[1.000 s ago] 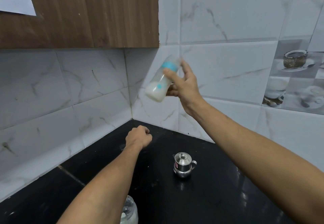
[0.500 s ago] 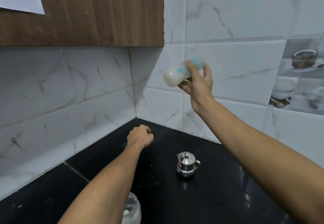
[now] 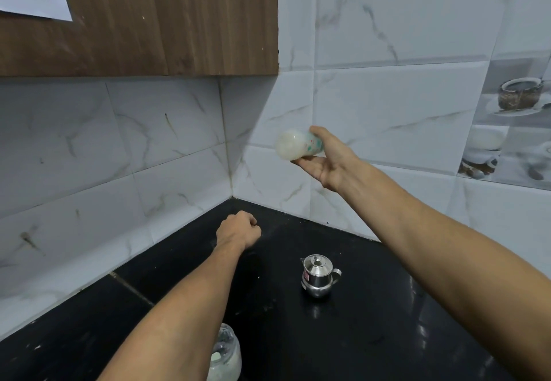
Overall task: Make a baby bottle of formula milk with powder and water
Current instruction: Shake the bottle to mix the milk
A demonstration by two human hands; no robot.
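Observation:
My right hand (image 3: 331, 161) is raised in front of the tiled wall and grips a baby bottle (image 3: 293, 145) that lies almost sideways, its base pointing left. White milk fills the bottle; its cap end is hidden behind my fingers. My left hand (image 3: 238, 230) is a closed fist held low over the black counter (image 3: 372, 336) near the corner, with nothing seen in it. A small steel lidded pot (image 3: 317, 276) stands on the counter below my right hand. A clear jar of white powder (image 3: 225, 356) sits at the bottom edge, partly hidden by my left forearm.
A brown wooden cabinet (image 3: 149, 16) hangs over the upper left. White marble tiles cover both walls that meet in the corner behind the counter. Tiles printed with cups (image 3: 512, 124) are on the right wall.
My right hand has swung the bottle from tilted upright, through a slant, down to nearly sideways and lower. My left fist has stayed in place.

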